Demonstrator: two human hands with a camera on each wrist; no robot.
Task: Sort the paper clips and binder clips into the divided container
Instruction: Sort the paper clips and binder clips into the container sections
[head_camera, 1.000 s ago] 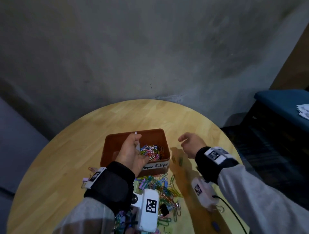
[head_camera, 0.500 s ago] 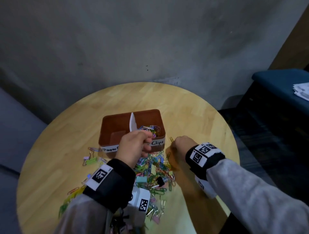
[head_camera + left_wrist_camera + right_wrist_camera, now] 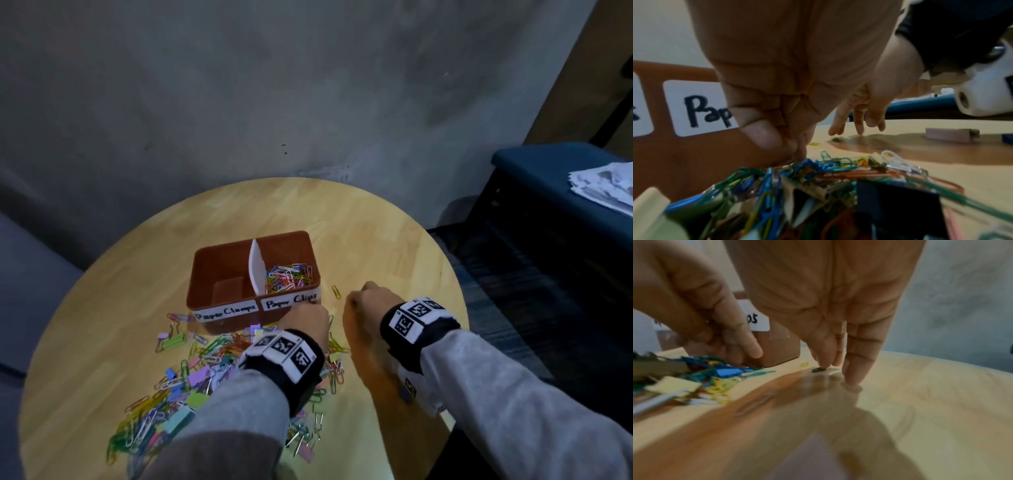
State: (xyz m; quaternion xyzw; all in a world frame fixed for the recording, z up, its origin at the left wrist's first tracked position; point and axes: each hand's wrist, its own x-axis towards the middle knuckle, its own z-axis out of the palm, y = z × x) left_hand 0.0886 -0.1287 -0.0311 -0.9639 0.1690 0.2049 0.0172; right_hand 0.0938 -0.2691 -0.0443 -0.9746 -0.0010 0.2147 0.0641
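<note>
Layout: divided container [image 3: 222,270] sat near the middle of the table [image 3: 102,291], clip pile [image 3: 191,373] in front of it.

Divider [image 3: 257,270] split the container; paper clips [image 3: 291,275] lay in its right compartment. One stray clip [image 3: 336,292] lay just right of the container. Left hand [image 3: 303,320] was over the pile at the container's front wall, right hand [image 3: 366,301] to its right, fingertips [image 3: 852,381] on the table.

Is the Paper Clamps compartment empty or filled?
Empty: Paper Clamps compartment shows bare floor, while the Paper Clips compartment holds clips.
</note>
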